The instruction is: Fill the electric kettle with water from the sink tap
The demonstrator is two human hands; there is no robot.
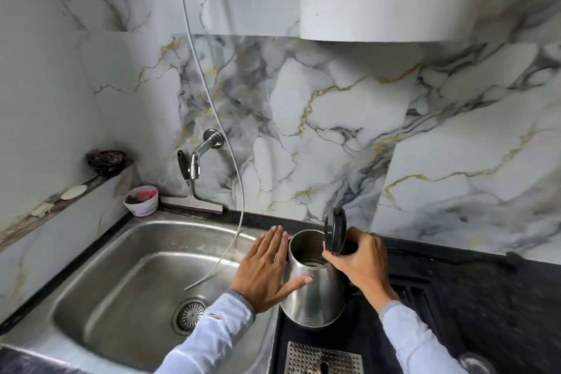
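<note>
The steel electric kettle (315,294) stands on the black counter just right of the sink, its black lid (334,231) flipped up and the inside empty. My right hand (361,261) is closed around the kettle's handle on the right side. My left hand (268,270) lies flat against the kettle's left wall, fingers spread, thumb on the steel. The chrome tap (197,158) juts from the marble wall above the sink's back edge, no water running. The steel sink (100,291) is at lower left with its drain (189,314) in the basin.
A thin white hose (239,215) hangs from above into the basin. A small white cup (141,200) sits at the sink's back left corner, a dark scrubber (104,161) on the ledge. A perforated metal plate (324,358) lies on the counter near me.
</note>
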